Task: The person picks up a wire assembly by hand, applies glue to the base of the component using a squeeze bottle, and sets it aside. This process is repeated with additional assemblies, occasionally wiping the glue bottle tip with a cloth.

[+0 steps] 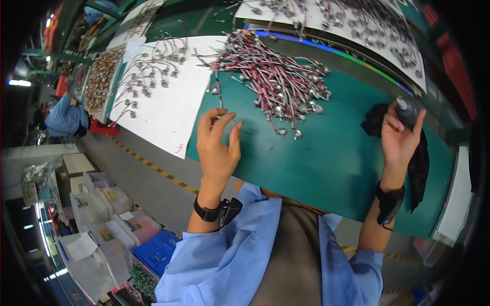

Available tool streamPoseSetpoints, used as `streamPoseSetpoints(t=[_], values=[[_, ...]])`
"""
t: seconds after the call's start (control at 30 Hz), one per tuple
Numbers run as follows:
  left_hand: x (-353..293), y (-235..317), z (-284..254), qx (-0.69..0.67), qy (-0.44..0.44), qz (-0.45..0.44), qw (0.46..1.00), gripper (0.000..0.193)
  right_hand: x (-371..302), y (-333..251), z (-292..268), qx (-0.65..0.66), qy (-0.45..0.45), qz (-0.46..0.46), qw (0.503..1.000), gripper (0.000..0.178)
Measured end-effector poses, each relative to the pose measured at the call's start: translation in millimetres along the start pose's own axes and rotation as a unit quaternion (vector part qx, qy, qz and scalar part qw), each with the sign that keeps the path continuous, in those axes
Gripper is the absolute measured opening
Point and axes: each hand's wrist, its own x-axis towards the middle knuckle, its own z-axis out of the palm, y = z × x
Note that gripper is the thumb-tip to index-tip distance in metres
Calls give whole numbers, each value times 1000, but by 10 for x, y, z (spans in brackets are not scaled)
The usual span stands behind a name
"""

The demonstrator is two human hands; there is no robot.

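My left hand [218,143] is over the green work mat [326,163], palm down, thumb and fingers apart. Its fingertips are at the lower end of a single dark wire lead [219,84]; no grip on it shows. In my right hand [399,137], at the mat's right side, is a small dark grey bottle [407,113] with a pale tip. A large heap of red, white and dark wire leads [278,84] with small silvery round parts at their ends lies between and beyond my hands. Beside the right wrist a black cloth [420,173] drapes over the mat.
Left of the heap, a white sheet [168,120] carries several spaced-out leads. Another white board [352,23] with many leads stands at the back. Plastic bins [109,245] and a blue box [155,250] fill the lower left. A person in blue [66,118] sits far left.
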Motion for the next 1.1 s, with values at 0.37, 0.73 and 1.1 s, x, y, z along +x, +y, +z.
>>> streamPoseSetpoints(t=[0.37,0.73,1.1], values=[[-79,-338,-152,201,-79,-63,974,18,-22,3,12,-1,-5,17,1000,39],[357,311,-703,-583,-66,-99,804,13,-88,22,21,-68,-21,-38,997,39],[619,745,622,-559,-199,-171,786,18,-283,334,530,-298,-18,-252,921,56]])
